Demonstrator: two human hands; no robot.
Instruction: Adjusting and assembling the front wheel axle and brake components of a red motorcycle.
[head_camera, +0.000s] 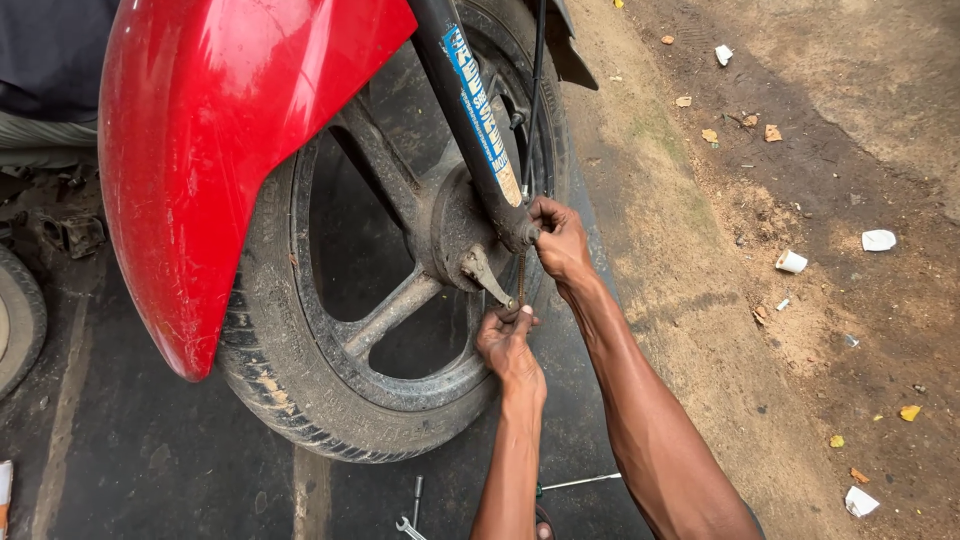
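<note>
A head-worn camera looked down at a motorcycle's dusty black front wheel (330, 330) with cast spokes, half covered by a glossy red plastic mudguard (210, 150). Two bare arms reached in from the lower right. The left hand (508, 345) was closed around the end of a small metal brake lever (485, 275) at the wheel hub, fingers pinched tight. The right hand (560, 238) sat just above it, fingertips gripping the lower end of the thin black brake cable (533, 90) beside the dark fork leg (470, 110) — what exactly it pinched was too small to tell. A silver spanner (408, 524) lay on the dark pavement (150, 450) below; paper scraps (878, 240) dotted the dirt.
</note>
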